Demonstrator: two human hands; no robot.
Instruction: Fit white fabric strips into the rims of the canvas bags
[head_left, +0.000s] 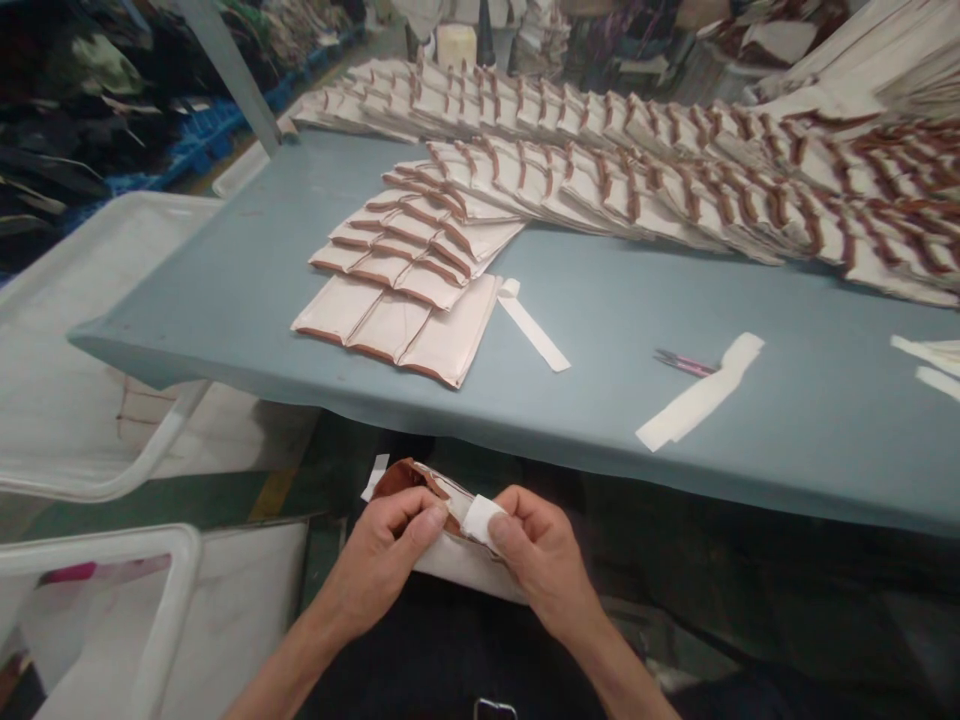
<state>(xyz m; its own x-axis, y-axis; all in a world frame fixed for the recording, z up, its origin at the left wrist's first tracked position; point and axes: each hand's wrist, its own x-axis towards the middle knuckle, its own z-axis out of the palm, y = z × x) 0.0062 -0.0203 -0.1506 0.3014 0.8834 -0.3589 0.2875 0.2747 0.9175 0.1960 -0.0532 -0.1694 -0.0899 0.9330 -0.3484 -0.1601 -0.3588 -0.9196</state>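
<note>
In front of my lap, below the table edge, I hold a cream fabric pouch (471, 572) with a brown lining that shows at its open edge. My left hand (397, 545) is closed, its thumb and fingers pinching the brown edge. A short white strip (481, 519) lies over the pouch's edge, pinched by the thumb and fingers of my right hand (538, 555). Another white tab (376, 477) sticks out at the pouch's far left end. Parts of the pouch are hidden behind both hands.
On the blue-green table (247, 260) lie overlapping cream panels (390, 320) with brown edges, and long rows (600, 190) of similar pieces behind. White strips (701, 392) and small thread snips (686, 364) lie at right. White bins (97, 490) stand to the left.
</note>
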